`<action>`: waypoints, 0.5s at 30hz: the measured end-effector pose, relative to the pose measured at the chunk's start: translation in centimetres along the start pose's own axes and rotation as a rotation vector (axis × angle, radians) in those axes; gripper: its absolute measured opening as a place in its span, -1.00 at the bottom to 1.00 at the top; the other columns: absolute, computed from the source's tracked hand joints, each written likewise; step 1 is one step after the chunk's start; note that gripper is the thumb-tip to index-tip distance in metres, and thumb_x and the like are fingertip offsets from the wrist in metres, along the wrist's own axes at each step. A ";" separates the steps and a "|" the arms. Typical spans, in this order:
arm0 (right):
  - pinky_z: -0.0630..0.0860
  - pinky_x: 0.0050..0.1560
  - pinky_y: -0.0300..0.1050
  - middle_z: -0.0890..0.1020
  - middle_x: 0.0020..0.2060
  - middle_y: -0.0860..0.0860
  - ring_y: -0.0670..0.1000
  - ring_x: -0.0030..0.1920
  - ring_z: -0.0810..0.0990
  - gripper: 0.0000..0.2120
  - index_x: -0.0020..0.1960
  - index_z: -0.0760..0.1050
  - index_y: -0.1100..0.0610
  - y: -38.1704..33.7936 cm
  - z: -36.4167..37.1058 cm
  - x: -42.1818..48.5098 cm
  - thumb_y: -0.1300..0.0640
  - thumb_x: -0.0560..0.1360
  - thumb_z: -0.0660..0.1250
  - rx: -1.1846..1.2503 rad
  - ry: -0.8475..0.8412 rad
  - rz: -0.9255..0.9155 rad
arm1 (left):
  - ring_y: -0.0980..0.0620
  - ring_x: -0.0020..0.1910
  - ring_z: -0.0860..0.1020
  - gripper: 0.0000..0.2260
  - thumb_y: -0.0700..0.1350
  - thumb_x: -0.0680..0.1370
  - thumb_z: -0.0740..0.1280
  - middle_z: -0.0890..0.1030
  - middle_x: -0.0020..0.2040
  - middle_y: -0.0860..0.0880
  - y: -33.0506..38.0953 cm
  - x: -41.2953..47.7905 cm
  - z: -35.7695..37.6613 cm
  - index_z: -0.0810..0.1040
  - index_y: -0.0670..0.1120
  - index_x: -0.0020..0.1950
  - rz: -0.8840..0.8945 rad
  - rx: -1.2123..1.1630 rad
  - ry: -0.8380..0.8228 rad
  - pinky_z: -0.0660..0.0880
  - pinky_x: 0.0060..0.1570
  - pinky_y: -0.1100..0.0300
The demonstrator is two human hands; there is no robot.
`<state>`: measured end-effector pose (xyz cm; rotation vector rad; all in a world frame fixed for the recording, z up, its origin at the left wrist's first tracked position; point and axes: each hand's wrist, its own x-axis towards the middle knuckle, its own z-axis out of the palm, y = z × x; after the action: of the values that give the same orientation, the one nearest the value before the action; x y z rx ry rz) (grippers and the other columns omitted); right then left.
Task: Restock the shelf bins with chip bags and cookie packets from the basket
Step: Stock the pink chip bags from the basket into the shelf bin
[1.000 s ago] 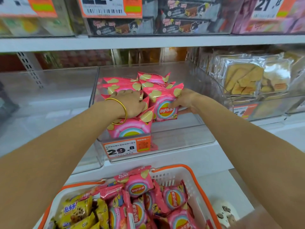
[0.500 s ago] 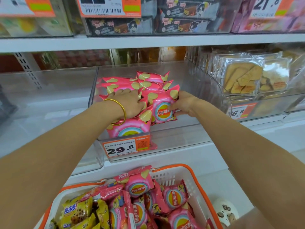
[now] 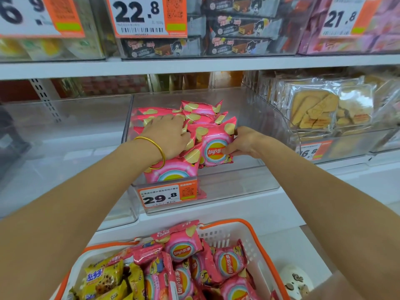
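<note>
Right hand (image 3: 244, 142) pinches chip bag (image 3: 213, 148) — left hand (image 3: 168, 135) rests just beside.

The clear bin (image 3: 249, 180) is open on top, its right half free beside the stacked chip bags (image 3: 201, 114) filling the left. The shelf board (image 3: 216, 64) above limits headroom; cookie packets (image 3: 313, 109) crowd the neighbouring bin to the right.
</note>
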<state>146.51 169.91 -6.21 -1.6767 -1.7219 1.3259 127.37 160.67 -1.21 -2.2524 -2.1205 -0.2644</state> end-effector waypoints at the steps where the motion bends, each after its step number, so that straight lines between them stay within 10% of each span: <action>1: 0.56 0.14 0.06 0.50 0.22 0.06 0.14 0.17 0.55 -0.39 0.32 0.34 0.28 -0.1 -0.1 -0.5 0.39 0.33 0.49 -0.016 0.013 0.012 | -0.15 0.26 0.39 -0.67 -0.04 0.60 0.15 0.46 0.28 -0.18 0.2 -0.6 -0.3 0.39 -0.17 0.30 0.021 -0.059 0.059 0.32 0.26 -0.03; 6: 0.43 -0.15 -0.36 0.48 -0.04 0.12 0.08 -0.01 0.49 -0.57 0.13 0.40 0.21 -1.7 -1.5 -6.2 0.23 0.36 0.51 -0.388 0.355 -0.211 | 0.00 0.16 0.46 -0.66 -0.13 0.53 0.15 0.53 0.14 -0.03 1.1 -7.5 -2.3 0.48 -0.15 0.27 0.244 -0.383 0.448 0.31 0.17 0.23; 8: 0.50 -0.12 -0.17 0.53 -0.11 0.13 0.08 -0.12 0.54 -0.64 0.09 0.45 0.19 -1.3 -0.6 -10.6 0.32 0.36 0.48 -0.146 0.405 -0.390 | 0.28 -0.01 0.43 -0.72 -0.14 0.53 0.17 0.49 -0.01 0.17 1.2 -12.0 -2.1 0.53 -0.10 0.19 0.280 -0.501 0.471 0.32 0.02 0.46; 11: 0.56 -0.26 -0.08 0.55 -0.22 0.20 0.07 -0.31 0.53 -0.74 -0.08 0.48 0.17 1.0 4.1 -16.5 0.47 0.38 0.38 0.011 0.137 -0.481 | 0.46 -0.10 0.41 -0.80 -0.13 0.53 0.22 0.48 -0.07 0.30 0.3 -18.1 1.2 0.58 -0.01 0.09 0.206 -0.586 0.311 0.27 -0.09 0.60; 15: 0.53 -0.06 0.03 0.61 -0.09 0.21 0.12 -0.11 0.58 -0.79 0.01 0.53 0.26 5.9 13.4 -16.6 0.11 0.49 0.37 -0.421 -0.248 -0.217 | 0.41 -0.15 0.44 -0.83 -0.13 0.52 0.24 0.52 -0.14 0.23 -3.1 -21.4 7.4 0.62 0.00 0.00 -0.003 -0.547 0.024 0.32 -0.09 0.55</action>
<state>142.27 148.98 -11.99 -1.5151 -2.3880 1.1672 123.91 140.83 -11.97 -2.4786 -2.2459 -0.9724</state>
